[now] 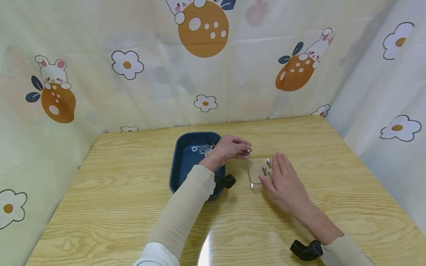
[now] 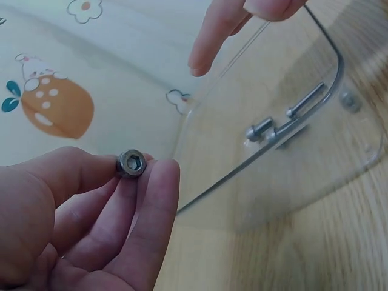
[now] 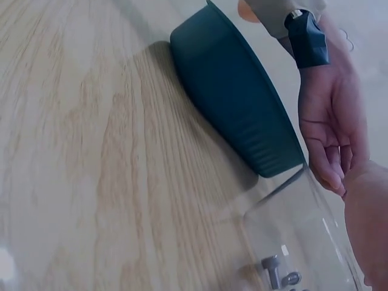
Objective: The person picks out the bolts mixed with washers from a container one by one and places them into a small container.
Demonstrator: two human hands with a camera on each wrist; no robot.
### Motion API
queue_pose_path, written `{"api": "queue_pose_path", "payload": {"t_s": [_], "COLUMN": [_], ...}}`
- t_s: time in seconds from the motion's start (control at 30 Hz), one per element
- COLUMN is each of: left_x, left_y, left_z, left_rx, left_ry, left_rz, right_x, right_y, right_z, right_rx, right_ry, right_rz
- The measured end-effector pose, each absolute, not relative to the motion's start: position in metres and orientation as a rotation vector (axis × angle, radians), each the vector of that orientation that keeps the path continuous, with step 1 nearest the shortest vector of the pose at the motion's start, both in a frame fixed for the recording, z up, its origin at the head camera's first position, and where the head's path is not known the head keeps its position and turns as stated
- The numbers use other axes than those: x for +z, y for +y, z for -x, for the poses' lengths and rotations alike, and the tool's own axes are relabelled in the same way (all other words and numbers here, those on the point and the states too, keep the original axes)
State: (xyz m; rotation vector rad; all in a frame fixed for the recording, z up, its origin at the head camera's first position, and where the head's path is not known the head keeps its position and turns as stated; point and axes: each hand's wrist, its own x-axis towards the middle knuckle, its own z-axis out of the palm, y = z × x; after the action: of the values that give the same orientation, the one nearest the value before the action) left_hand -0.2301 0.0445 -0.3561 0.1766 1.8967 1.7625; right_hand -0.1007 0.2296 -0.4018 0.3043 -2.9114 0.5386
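Note:
My left hand [image 1: 231, 147] is over the back-left corner of a clear plate [image 1: 254, 170]. Between thumb and fingers it pinches a socket-head screw [image 2: 131, 163], whose hex recess shows in the left wrist view. Several more metal screws [image 1: 264, 170] lie on the plate, one of them long and thin [image 2: 306, 100]. My right hand [image 1: 287, 184] is at the plate's right side with its fingers straight and close together; in the head view it covers that edge. Whether it touches the plate I cannot tell.
A dark blue tray [image 1: 171, 177] stands on the wooden table [image 1: 116, 192] left of the plate, partly behind my left forearm. Pale washers [image 1: 201, 149] and other small parts lie at its far end. A patterned curtain [image 1: 159, 96] hangs behind the table.

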Motion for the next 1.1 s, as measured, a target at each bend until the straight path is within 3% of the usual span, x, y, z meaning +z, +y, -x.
{"api": "queue_pose_path", "payload": {"t_s": [1.1], "left_x": [-0.361], "left_y": [0.094], "left_z": [0.217], "left_rx": [1.574], "left_ry": [2.029], "left_rz": [-0.21], "right_x": [-0.42], "right_y": [0.24], "right_z": [0.1], "right_rx": [0.515], "right_ry": [-2.93], "right_rz": [-0.244]}}
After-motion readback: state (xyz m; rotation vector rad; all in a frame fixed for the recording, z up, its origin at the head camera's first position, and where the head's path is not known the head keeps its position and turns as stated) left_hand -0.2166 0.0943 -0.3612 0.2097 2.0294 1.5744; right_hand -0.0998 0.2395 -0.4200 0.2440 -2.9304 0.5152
